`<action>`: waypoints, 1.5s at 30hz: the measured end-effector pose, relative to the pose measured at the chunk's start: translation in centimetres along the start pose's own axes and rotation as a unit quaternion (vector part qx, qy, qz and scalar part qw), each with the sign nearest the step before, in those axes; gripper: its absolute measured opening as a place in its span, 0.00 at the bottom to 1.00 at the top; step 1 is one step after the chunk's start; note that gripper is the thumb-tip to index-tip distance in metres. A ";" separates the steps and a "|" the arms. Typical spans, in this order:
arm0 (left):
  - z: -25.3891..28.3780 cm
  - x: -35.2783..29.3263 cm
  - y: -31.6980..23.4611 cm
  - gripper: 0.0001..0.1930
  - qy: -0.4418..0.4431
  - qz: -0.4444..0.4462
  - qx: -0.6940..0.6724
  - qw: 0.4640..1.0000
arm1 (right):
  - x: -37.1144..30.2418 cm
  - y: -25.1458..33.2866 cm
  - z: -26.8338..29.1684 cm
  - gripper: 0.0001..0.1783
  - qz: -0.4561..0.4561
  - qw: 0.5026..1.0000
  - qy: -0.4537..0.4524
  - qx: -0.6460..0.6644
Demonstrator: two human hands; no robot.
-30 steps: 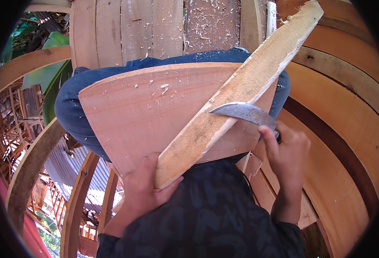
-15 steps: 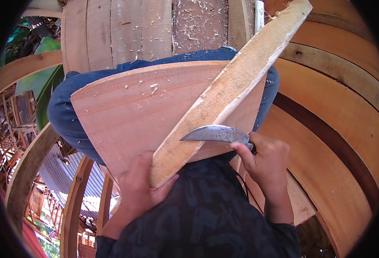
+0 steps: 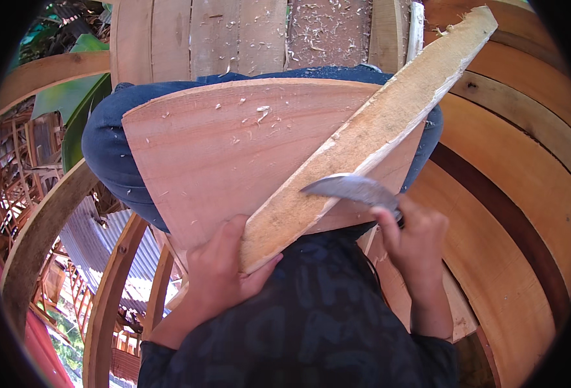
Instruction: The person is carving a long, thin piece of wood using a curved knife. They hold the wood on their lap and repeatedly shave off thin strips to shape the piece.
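Note:
A long, rough wooden plank (image 3: 363, 145) runs slantwise from my lap to the upper right, its right edge pale and freshly cut. My left hand (image 3: 224, 271) grips the plank's near end, thumb on one side and fingers on the other. In my right hand (image 3: 415, 236) is a curved-bladed knife (image 3: 353, 187), its handle mostly hidden by the fingers. The blade lies across the lower part of the plank, its tip pointing left. Beneath the plank, a broad reddish board (image 3: 233, 149) with a curved far edge rests over my crossed legs (image 3: 123, 155).
Wood shavings (image 3: 324, 32) litter the slatted planks (image 3: 214, 39) ahead. Curved orange-brown planking (image 3: 492, 239) rises on the right. On the left stand bare wooden ribs (image 3: 114, 291), with corrugated metal sheeting (image 3: 98, 239) and a green leaf (image 3: 72, 103) beyond them.
The view has shifted, so most things sit farther right and slightly higher. The knife is tilted more, its handle end lower than before. Both hands keep their hold.

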State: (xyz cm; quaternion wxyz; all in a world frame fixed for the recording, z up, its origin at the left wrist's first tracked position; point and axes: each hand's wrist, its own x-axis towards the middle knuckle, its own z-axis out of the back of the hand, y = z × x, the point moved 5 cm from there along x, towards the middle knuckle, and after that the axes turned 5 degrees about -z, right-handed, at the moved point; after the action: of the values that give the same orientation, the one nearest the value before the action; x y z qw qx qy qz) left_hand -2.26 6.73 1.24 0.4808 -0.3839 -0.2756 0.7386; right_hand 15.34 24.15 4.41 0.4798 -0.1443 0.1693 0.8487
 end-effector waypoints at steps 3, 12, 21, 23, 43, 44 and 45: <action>0.1 0.0 0.0 0.31 0.005 -0.003 0.002 1.000 | 1.5 -2.1 1.0 0.26 -0.036 0.999 -0.019 -0.006; 0.0 0.1 -0.1 0.32 0.021 0.002 -0.001 1.000 | 0.2 0.1 0.0 0.26 0.018 0.999 0.040 0.011; 0.0 0.4 -0.1 0.32 0.025 0.006 0.007 1.000 | -0.3 1.8 -0.8 0.26 0.049 0.996 0.067 0.038; 0.1 -0.2 -0.1 0.32 0.022 0.033 -0.011 0.999 | 1.6 -0.7 0.3 0.26 0.011 1.000 -0.017 0.024; 0.1 0.8 -0.3 0.30 0.081 0.078 -0.027 0.993 | 1.6 -0.4 -1.0 0.27 0.045 0.996 0.049 0.063; 0.1 0.1 -0.3 0.30 0.062 0.087 -0.033 0.994 | 2.5 -2.1 -0.6 0.27 -0.003 0.997 -0.008 0.073; 0.2 -0.2 -0.2 0.30 0.056 0.088 -0.033 0.994 | 3.5 -4.2 -0.2 0.27 -0.059 0.993 -0.063 0.084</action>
State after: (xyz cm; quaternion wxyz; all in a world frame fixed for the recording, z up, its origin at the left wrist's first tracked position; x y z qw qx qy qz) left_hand -2.25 6.63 1.53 0.4157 -0.4630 -0.2382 0.7457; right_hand 17.25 28.83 2.18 0.5492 -0.0593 0.2002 0.8092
